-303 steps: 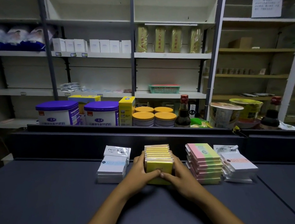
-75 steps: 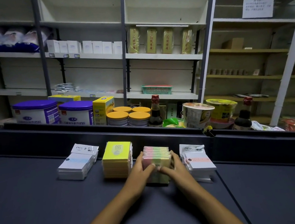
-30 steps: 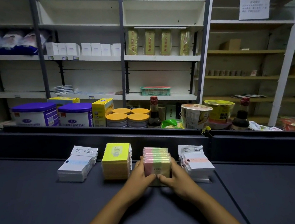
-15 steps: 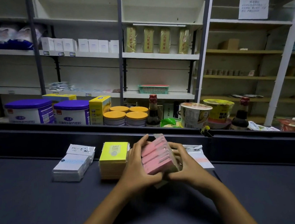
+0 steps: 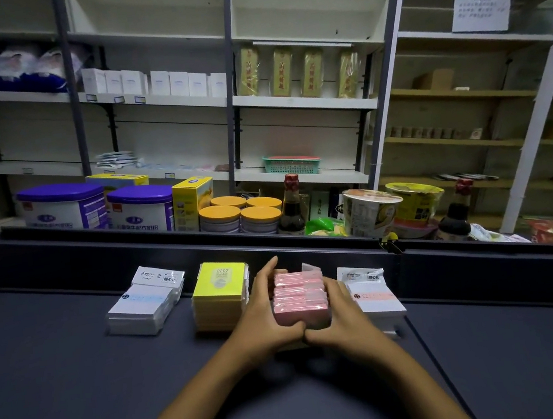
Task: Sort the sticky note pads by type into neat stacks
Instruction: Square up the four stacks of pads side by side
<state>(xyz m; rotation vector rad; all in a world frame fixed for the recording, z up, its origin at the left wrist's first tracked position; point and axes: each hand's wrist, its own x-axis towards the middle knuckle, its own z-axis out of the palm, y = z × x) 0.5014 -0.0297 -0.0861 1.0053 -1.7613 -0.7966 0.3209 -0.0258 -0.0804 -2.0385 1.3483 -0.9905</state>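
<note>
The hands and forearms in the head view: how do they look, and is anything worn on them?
Both the left hand and the right hand are bare: no gloves, rings, watch or bracelet show. The forearms are bare too, and no sleeve reaches into the picture.

Left hand [image 5: 263, 317] and right hand [image 5: 344, 318] grip the pink pad stack [image 5: 298, 296] from both sides, thumbs meeting in front. The yellow stack [image 5: 220, 291] stands just left; white stacks [image 5: 144, 303] flank on the dark table [image 5: 64, 388].
</note>
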